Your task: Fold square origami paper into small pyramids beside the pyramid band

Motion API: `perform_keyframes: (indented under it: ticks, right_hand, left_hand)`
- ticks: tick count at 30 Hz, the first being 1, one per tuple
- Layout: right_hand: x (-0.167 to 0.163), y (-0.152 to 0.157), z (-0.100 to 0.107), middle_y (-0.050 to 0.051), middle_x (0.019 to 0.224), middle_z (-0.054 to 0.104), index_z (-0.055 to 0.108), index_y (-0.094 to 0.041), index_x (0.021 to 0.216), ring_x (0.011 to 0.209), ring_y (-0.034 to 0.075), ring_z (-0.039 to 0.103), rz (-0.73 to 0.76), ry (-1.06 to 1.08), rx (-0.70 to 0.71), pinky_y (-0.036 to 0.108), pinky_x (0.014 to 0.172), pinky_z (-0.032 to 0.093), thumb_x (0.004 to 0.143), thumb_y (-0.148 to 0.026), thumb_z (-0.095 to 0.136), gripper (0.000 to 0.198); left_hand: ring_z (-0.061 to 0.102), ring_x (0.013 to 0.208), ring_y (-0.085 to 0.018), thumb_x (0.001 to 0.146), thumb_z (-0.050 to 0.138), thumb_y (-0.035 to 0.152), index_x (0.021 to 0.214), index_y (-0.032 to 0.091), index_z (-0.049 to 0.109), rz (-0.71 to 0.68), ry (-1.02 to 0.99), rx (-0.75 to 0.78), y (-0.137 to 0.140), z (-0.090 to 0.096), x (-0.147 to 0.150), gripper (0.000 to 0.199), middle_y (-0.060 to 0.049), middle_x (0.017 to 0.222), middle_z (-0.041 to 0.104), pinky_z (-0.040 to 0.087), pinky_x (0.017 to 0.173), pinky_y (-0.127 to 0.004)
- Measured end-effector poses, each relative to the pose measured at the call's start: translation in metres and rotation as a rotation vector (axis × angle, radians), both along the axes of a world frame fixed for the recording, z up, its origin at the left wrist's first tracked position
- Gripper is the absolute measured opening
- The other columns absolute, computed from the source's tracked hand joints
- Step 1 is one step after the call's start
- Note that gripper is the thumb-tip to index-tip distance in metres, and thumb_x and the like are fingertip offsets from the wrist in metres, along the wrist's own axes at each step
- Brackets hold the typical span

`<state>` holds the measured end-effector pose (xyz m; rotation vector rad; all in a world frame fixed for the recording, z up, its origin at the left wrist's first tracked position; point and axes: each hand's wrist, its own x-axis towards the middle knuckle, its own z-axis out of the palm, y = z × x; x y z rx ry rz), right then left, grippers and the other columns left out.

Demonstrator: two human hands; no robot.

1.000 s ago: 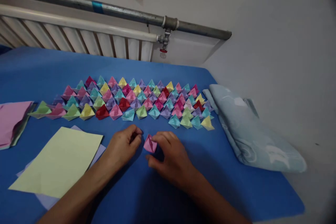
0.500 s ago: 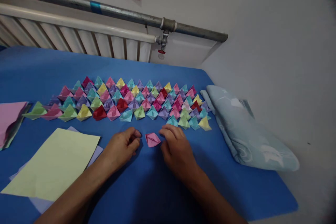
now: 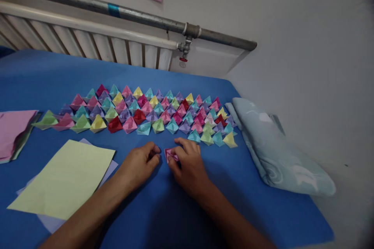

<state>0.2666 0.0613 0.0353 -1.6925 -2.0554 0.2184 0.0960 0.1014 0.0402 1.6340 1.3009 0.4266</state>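
A small pink origami boat (image 3: pixel 167 155) lies on the blue tabletop, partly hidden under my fingers. My right hand (image 3: pixel 187 159) grips it at its right side between thumb and index finger, the other fingers raised a little over it. Just left of the boat, my left hand (image 3: pixel 144 158) rests loosely curled, its thumb apart from the index finger and nothing seen between them. Behind both hands stand rows of folded paper boats in many colours, among them a green boat (image 3: pixel 158 126) and a light blue boat (image 3: pixel 172 126).
Light green paper sheets (image 3: pixel 67 179) lie over purple ones at the left. A pink paper stack (image 3: pixel 17 128) sits at the far left. On the right is a folded pale blue cloth (image 3: pixel 271 144). A radiator (image 3: pixel 99 42) and a metal pipe (image 3: pixel 152 17) run along the wall.
My right hand has moved left onto the pink origami boat and taken hold of it. Before, the boat lay untouched between my hands. My left hand stays beside it.
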Motion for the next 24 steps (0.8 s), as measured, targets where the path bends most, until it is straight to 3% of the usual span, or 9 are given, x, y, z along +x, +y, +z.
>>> perform_keyframes:
  ticks: [13,24]
  right_hand:
    - [-0.002,0.005,-0.011,0.012,0.117,0.065,0.062,-0.018,0.078,0.106,0.028,0.055,-0.024,0.01,-0.012,0.045,0.088,0.04,0.085,-0.013,0.055,0.011]
    - [-0.001,0.007,-0.001,0.01,0.129,0.062,0.065,-0.018,0.079,0.117,0.031,0.047,0.018,-0.065,-0.057,0.05,0.093,0.036,0.084,-0.011,0.059,0.01]
  left_hand:
    - [0.058,0.052,-0.016,0.081,0.047,0.03,0.091,0.02,0.059,-0.013,0.006,0.012,0.0,0.001,0.001,0.019,-0.001,0.066,0.063,0.04,0.047,-0.025]
    - [0.059,0.052,-0.017,0.077,0.049,0.036,0.091,0.02,0.059,0.004,-0.02,-0.01,0.001,0.001,0.0,0.023,0.0,0.066,0.062,0.04,0.043,-0.024]
